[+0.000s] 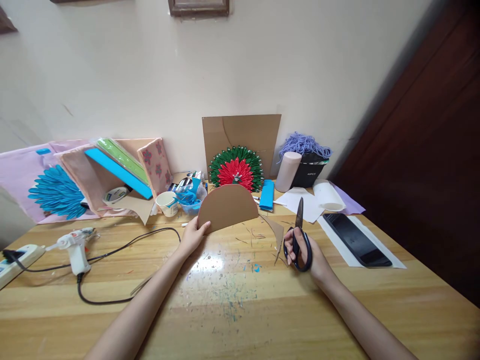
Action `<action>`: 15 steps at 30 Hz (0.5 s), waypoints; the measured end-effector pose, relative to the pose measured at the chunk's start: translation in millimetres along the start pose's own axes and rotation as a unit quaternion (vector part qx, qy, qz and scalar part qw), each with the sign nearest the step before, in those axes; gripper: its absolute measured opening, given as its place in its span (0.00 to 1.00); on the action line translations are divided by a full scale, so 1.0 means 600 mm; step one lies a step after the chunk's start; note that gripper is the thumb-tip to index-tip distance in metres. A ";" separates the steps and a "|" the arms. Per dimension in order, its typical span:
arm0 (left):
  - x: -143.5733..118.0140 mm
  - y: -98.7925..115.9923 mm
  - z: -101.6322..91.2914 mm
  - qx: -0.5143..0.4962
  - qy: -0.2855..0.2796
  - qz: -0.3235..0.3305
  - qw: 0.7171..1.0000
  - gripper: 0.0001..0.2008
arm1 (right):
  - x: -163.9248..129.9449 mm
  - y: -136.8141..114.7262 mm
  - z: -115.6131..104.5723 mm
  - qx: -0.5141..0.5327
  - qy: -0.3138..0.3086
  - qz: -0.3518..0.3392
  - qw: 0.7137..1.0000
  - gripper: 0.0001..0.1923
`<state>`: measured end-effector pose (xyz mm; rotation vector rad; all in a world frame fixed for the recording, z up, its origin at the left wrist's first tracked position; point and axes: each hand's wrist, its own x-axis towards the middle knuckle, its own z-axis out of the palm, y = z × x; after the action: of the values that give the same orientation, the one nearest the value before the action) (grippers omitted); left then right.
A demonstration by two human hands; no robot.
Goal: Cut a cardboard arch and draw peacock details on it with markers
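Observation:
My left hand pinches the lower left corner of a brown cardboard half-circle, held up over the table with its curved edge on top. In my right hand is a pair of black-handled scissors, blades together and pointing up. A curved cardboard offcut lies between the half-circle and the scissors. Behind the half-circle stands a red and green petalled fan, its lower part hidden, against a cardboard sheet.
On the left are a white glue gun with its black cord and a power strip. A phone lies on white paper at right. A paper cup, a blue petalled fan and purple yarn stand behind. Scraps litter the wooden table.

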<state>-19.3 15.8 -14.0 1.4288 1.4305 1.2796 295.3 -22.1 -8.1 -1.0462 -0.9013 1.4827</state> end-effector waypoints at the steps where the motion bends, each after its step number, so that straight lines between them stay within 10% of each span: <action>1: 0.002 -0.002 -0.002 -0.004 0.005 0.000 1.000 0.21 | 0.001 0.000 -0.002 -0.002 0.005 -0.001 1.000 0.25; 15: 0.008 -0.002 -0.007 -0.070 0.019 -0.009 0.997 0.27 | 0.002 -0.002 -0.008 -0.012 0.003 -0.010 1.000 0.26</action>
<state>-24.1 20.1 -13.3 1.3013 1.3483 1.3747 300.1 -20.4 -8.7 -1.0559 -0.9237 1.4548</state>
